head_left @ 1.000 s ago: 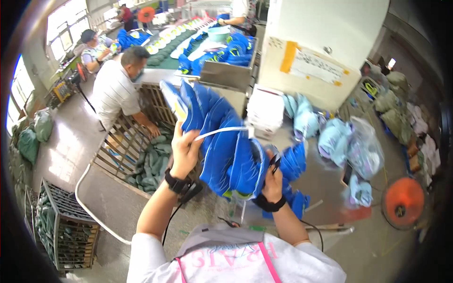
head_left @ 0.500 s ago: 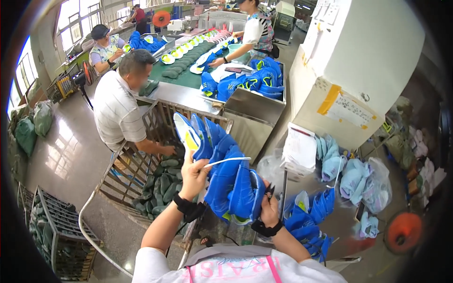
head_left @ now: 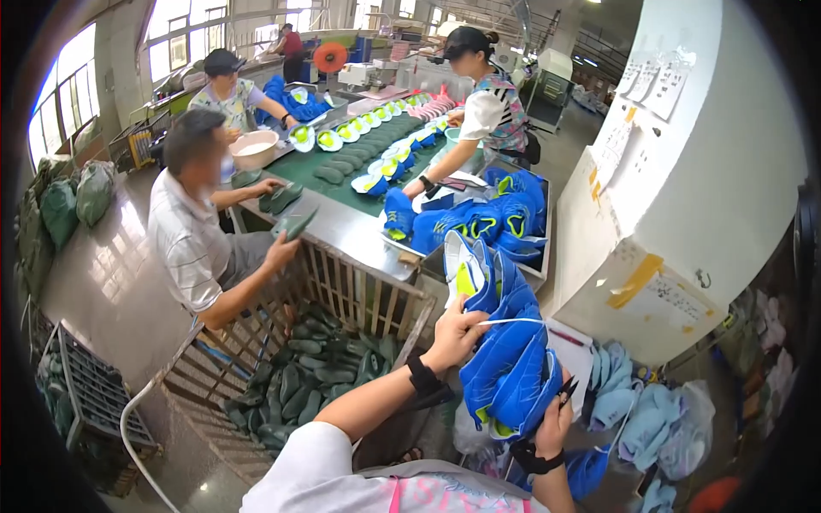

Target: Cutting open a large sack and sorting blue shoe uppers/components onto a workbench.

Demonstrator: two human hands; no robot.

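A nested bundle of blue shoe uppers (head_left: 509, 368) with yellow-green and white linings is held up in front of me. My left hand (head_left: 456, 336) is closed at its left side, with a white cord (head_left: 515, 321) running from its fingers across the uppers. At the bundle's lower right, my right hand (head_left: 554, 425) is closed around a small, dark pointed tool, apparently snips (head_left: 568, 389), while its fingers press against the uppers. Part of the grip is hidden behind the bundle. Dark bands circle both my wrists.
A slatted crate (head_left: 342, 286) of dark green shoe lasts stands left. Beyond it, a green conveyor (head_left: 346, 179) carries lasts and uppers; co-workers stand alongside. A metal bin (head_left: 547, 248) holds blue uppers. Light-blue uppers (head_left: 646, 419) lie right, below a white cabinet (head_left: 599, 248).
Both my hands and the bundle have shifted right in the picture as the view turned left. The seated co-worker has raised lasts from the crate to the conveyor's edge.
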